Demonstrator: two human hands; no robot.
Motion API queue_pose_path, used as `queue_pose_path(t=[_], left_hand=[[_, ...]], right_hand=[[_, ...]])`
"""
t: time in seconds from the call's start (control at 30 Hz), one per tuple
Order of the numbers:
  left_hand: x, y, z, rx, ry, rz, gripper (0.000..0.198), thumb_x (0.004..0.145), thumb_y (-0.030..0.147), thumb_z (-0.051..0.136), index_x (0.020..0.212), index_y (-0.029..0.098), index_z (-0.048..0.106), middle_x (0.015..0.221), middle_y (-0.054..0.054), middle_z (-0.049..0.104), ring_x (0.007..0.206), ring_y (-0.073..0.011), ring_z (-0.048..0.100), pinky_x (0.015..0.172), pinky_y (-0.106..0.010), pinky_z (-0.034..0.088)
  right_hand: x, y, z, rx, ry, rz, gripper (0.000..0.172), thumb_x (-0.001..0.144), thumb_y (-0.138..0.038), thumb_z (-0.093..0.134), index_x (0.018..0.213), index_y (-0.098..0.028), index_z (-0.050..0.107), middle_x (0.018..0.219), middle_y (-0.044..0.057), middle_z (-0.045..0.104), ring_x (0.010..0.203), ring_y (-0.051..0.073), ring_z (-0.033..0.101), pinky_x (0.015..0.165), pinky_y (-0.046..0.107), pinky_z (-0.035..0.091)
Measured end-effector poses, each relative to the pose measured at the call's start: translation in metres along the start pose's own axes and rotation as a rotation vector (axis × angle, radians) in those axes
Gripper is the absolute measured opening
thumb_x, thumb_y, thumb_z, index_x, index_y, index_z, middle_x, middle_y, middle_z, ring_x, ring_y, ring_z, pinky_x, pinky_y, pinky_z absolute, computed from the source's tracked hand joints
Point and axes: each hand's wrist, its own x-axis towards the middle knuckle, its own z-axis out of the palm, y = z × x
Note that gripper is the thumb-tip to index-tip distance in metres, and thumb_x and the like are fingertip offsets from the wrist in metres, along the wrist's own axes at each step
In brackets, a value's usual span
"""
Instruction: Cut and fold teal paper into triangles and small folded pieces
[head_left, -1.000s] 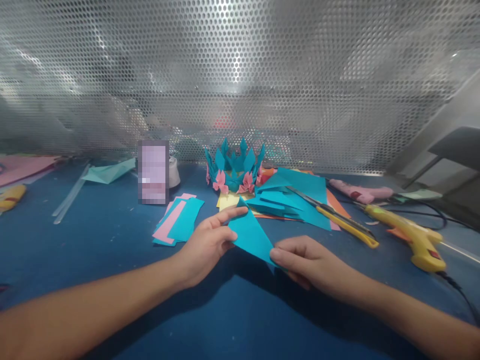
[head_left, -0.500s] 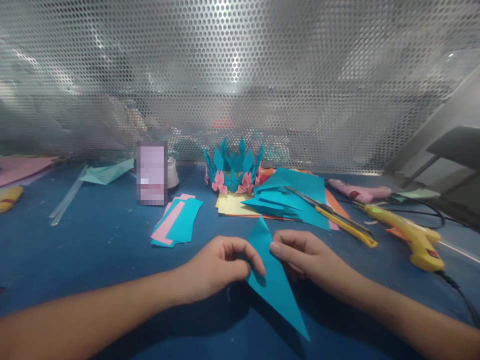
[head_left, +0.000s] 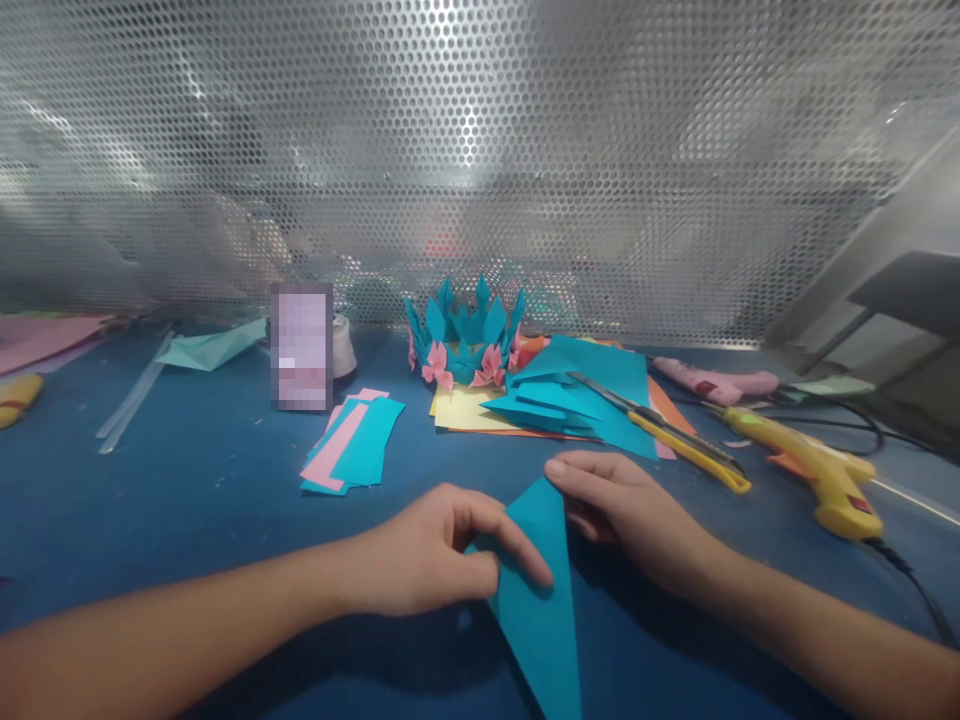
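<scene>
A folded sheet of teal paper (head_left: 536,610) lies slantwise between my hands, its long point running toward the bottom edge of the view. My left hand (head_left: 457,550) grips its left side, the index finger stretched across the top face and the thumb at the edge. At the upper right corner, my right hand (head_left: 611,500) pinches the paper between thumb and fingers. Behind the hands stands a teal origami crown (head_left: 465,335) trimmed with pink paper flowers (head_left: 491,365).
Blue and pink paper strips (head_left: 356,440) lie left of centre. Teal folded pieces (head_left: 555,400) rest on coloured sheets, with a yellow utility knife (head_left: 686,450) across them. Right are yellow (head_left: 825,470) and pink (head_left: 716,382) glue guns with cords. A blurred-out upright object (head_left: 301,345) stands left.
The teal paper has turned, its long point swinging left and toward me. My right hand has moved slightly up to the top corner; my left hand has slid slightly along.
</scene>
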Motion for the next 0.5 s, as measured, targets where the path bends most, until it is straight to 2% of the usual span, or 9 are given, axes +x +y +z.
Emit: queue_pose_path(t=[0.27,0.4,0.5], left_hand=[[0.0005,0.0051,0.0010,-0.024,0.030,0.032,0.041,0.062,0.006,0.046,0.087,0.021,0.074,0.074,0.000,0.056,0.060,-0.0095,0.045,0.051,-0.021,0.032],[0.0024,0.0038,0.0035,-0.121,0.146,0.031,0.031,0.068,0.013,0.052,0.091,0.019,0.071,0.086,-0.004,0.063,0.070,-0.0133,0.051,0.057,-0.023,0.037],[0.0033,0.0018,0.0038,-0.111,0.129,0.044,0.030,0.070,0.013,0.052,0.092,0.019,0.070,0.089,-0.004,0.064,0.073,-0.0135,0.052,0.058,-0.022,0.038]], right_hand=[[0.0027,-0.0018,-0.0030,0.112,0.124,-0.019,0.039,0.089,-0.047,0.041,0.061,-0.020,0.040,0.041,-0.008,0.033,0.038,0.007,0.024,0.040,0.021,0.019],[0.0003,0.0009,-0.0021,-0.058,-0.032,-0.058,0.049,0.087,-0.061,0.038,0.063,-0.018,0.045,0.046,-0.005,0.043,0.041,0.007,0.032,0.041,0.020,0.024],[-0.0015,0.0043,-0.0013,-0.133,-0.106,-0.082,0.045,0.081,-0.058,0.051,0.063,-0.018,0.043,0.049,-0.006,0.042,0.044,0.006,0.036,0.044,0.020,0.028]])
